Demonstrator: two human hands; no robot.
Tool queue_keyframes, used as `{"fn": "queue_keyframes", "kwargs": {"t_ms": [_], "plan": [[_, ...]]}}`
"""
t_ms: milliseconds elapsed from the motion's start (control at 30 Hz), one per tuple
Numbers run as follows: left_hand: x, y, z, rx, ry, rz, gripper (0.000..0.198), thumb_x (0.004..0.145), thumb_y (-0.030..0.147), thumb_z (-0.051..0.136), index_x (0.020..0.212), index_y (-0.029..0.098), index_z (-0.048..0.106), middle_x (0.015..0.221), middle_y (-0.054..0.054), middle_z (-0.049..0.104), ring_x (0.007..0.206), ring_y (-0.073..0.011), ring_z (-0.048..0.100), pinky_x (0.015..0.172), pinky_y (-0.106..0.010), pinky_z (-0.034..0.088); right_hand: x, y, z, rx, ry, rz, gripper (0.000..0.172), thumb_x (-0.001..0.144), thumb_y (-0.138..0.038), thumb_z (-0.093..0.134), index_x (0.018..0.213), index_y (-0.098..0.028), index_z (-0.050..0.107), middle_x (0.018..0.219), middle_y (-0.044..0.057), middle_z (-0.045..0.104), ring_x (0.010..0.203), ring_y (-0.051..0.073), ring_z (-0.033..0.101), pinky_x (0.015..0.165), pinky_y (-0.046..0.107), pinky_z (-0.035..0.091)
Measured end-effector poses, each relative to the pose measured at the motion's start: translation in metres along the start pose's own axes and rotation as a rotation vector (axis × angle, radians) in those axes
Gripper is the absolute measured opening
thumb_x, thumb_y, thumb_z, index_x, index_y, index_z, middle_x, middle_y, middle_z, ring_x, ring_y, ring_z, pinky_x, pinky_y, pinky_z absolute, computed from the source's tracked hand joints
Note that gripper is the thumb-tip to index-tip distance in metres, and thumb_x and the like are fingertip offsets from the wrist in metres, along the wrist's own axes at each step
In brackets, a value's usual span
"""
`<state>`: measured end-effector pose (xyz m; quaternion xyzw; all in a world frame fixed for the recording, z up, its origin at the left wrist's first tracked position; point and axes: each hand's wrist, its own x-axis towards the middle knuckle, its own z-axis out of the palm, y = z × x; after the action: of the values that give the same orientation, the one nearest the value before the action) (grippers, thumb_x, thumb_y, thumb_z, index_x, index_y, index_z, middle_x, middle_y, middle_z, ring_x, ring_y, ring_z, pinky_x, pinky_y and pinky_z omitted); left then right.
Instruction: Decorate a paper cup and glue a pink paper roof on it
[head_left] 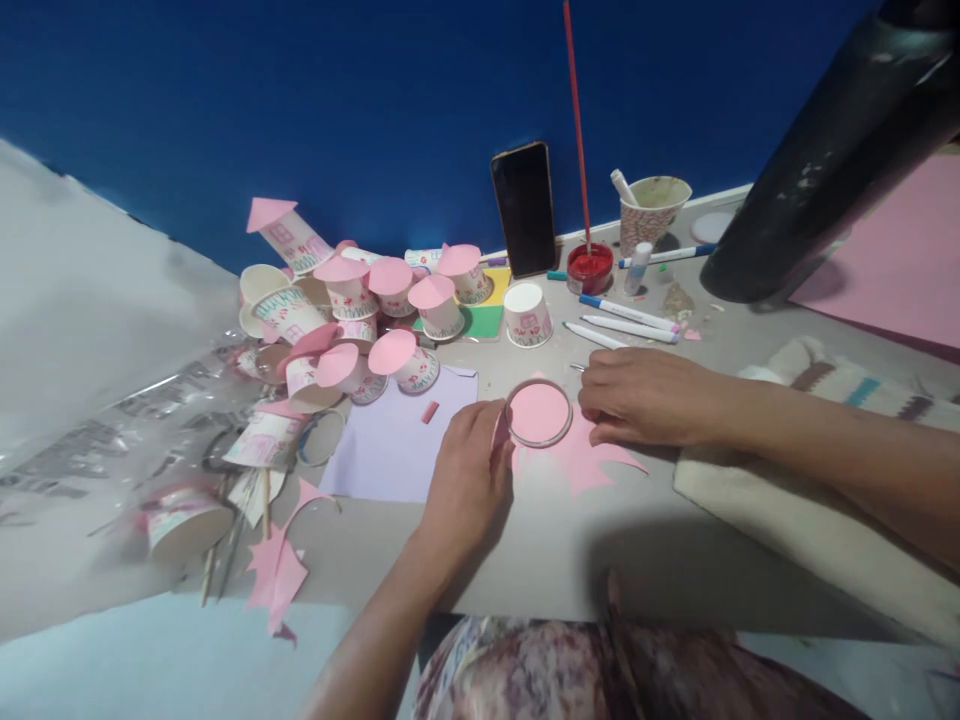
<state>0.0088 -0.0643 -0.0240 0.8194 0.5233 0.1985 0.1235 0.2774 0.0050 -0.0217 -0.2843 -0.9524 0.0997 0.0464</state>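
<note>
A thin round ring (539,443), like a bangle, lies on a jagged piece of pink paper (592,462). At its left edge, my left hand (471,465) has its thumb and fingers closed on the pink paper, against the ring. Just right of the ring, my right hand (634,395) rests low with curled fingers over the paper's edge. A small metal tip shows beside those fingertips; what they hold, if anything, is hidden. Behind the ring, a decorated paper cup (528,316) stands upside down.
Many decorated cups with pink cone tops (391,352) crowd the left, near lilac paper (382,450) and pink scraps (279,575). Markers (630,327), a red paint pot (590,270) with a brush, a phone (523,210) and a dark bottle (802,160) stand behind. Folded cloth (720,480) lies right.
</note>
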Motion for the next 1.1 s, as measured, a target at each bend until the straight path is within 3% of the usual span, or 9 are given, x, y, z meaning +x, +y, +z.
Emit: {"fn": "queue_keyframes", "kwargs": {"t_ms": [100, 267, 567, 700, 767, 833, 933, 1033, 1100], "plan": [[-0.009, 0.014, 0.004, 0.051, 0.106, 0.052, 0.026, 0.099, 0.012, 0.054, 0.123, 0.016, 0.061, 0.121, -0.013, 0.063, 0.114, -0.0259, 0.059, 0.099, -0.043, 0.052, 0.0, -0.001, -0.001, -0.009, 0.01, -0.009, 0.024, 0.092, -0.04, 0.076, 0.086, -0.018, 0.071, 0.084, 0.008, 0.069, 0.089, 0.027, 0.056, 0.071, 0.035, 0.033], [-0.018, 0.03, 0.011, 0.148, 0.082, 0.131, 0.029, 0.097, 0.016, 0.059, 0.126, 0.018, 0.061, 0.126, -0.016, 0.058, 0.119, -0.0311, 0.055, 0.097, -0.048, 0.05, 0.001, -0.003, 0.0, 0.008, 0.028, -0.009, 0.022, 0.089, -0.038, 0.08, 0.086, -0.018, 0.07, 0.083, 0.007, 0.069, 0.089, 0.026, 0.057, 0.071, 0.036, 0.034], [-0.019, 0.024, 0.016, 0.159, 0.048, 0.124, 0.03, 0.098, 0.019, 0.059, 0.128, 0.02, 0.064, 0.122, -0.014, 0.058, 0.109, -0.0289, 0.057, 0.094, -0.048, 0.051, 0.003, -0.004, 0.003, 0.015, 0.026, -0.008, 0.026, 0.09, -0.041, 0.079, 0.086, -0.018, 0.07, 0.085, 0.007, 0.07, 0.092, 0.027, 0.058, 0.075, 0.037, 0.038], [-0.02, 0.018, 0.018, 0.222, 0.064, 0.179, 0.032, 0.098, 0.02, 0.058, 0.13, 0.02, 0.063, 0.121, -0.014, 0.059, 0.11, -0.0288, 0.059, 0.1, -0.052, 0.049, 0.001, 0.0, -0.011, 0.018, 0.044, 0.0, 0.024, 0.095, -0.04, 0.072, 0.083, -0.019, 0.069, 0.083, 0.007, 0.071, 0.088, 0.025, 0.059, 0.075, 0.036, 0.039], [-0.02, 0.013, 0.023, 0.248, 0.094, 0.205, 0.031, 0.099, 0.022, 0.057, 0.13, 0.021, 0.063, 0.122, -0.013, 0.059, 0.111, -0.0292, 0.06, 0.103, -0.054, 0.047, -0.002, 0.009, -0.025, -0.021, 0.082, 0.124, 0.023, 0.1, -0.038, 0.064, 0.085, -0.02, 0.069, 0.085, 0.008, 0.072, 0.089, 0.025, 0.06, 0.077, 0.036, 0.041], [-0.021, 0.008, 0.03, 0.254, 0.161, 0.231, 0.031, 0.099, 0.022, 0.056, 0.129, 0.021, 0.063, 0.122, -0.014, 0.059, 0.113, -0.0302, 0.059, 0.104, -0.054, 0.046, -0.007, 0.021, -0.04, -0.101, 0.104, 0.36, 0.021, 0.101, -0.034, 0.058, 0.089, -0.021, 0.07, 0.092, 0.009, 0.075, 0.095, 0.026, 0.062, 0.076, 0.035, 0.041], [-0.022, 0.004, 0.038, 0.261, 0.203, 0.24, 0.033, 0.097, 0.02, 0.056, 0.129, 0.02, 0.062, 0.124, -0.014, 0.059, 0.115, -0.0313, 0.059, 0.102, -0.053, 0.047, -0.013, 0.038, -0.052, -0.2, 0.064, 0.639, 0.019, 0.099, -0.026, 0.055, 0.087, -0.021, 0.07, 0.09, 0.01, 0.076, 0.092, 0.026, 0.066, 0.066, 0.033, 0.036], [-0.024, 0.003, 0.04, 0.294, 0.181, 0.244, 0.034, 0.095, 0.021, 0.06, 0.129, 0.02, 0.061, 0.122, -0.013, 0.061, 0.116, -0.0322, 0.059, 0.102, -0.051, 0.047, -0.012, 0.043, -0.049, -0.195, 0.014, 0.697, 0.021, 0.099, -0.029, 0.056, 0.086, -0.021, 0.071, 0.089, 0.009, 0.077, 0.081, 0.023, 0.068, 0.06, 0.031, 0.03], [-0.024, 0.001, 0.038, 0.326, 0.19, 0.267, 0.034, 0.097, 0.026, 0.06, 0.131, 0.02, 0.061, 0.12, -0.013, 0.063, 0.119, -0.0328, 0.059, 0.105, -0.051, 0.045, -0.009, 0.041, -0.044, -0.179, -0.004, 0.687, 0.019, 0.099, -0.036, 0.058, 0.091, -0.024, 0.071, 0.094, 0.006, 0.078, 0.084, 0.023, 0.07, 0.06, 0.031, 0.031]]}}
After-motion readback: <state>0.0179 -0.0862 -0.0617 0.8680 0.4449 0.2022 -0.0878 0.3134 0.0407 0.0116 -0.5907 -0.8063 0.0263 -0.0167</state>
